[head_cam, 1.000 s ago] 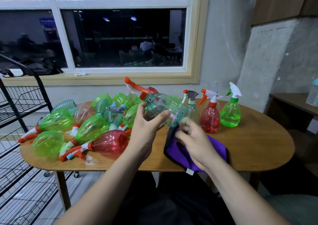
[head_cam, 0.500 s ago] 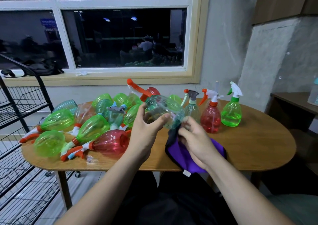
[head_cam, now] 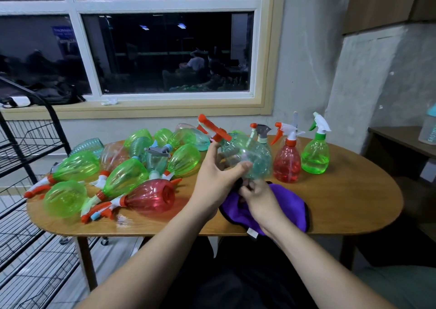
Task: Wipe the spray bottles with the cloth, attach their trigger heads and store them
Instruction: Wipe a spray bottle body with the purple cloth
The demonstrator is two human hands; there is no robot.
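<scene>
A person's left hand [head_cam: 217,186] grips a clear teal ribbed spray bottle [head_cam: 250,160], thumb and fingers curled round its body, holding it tilted above the middle of the oval wooden table [head_cam: 354,202]. Just beneath it, the right hand [head_cam: 259,202] pinches a purple cloth [head_cam: 287,204] that lies at the near edge. Green and red bottles [head_cam: 122,179] lie heaped toward the left end. The lettering on a pale bottle [head_cam: 428,129] at far right is cut off and unreadable
</scene>
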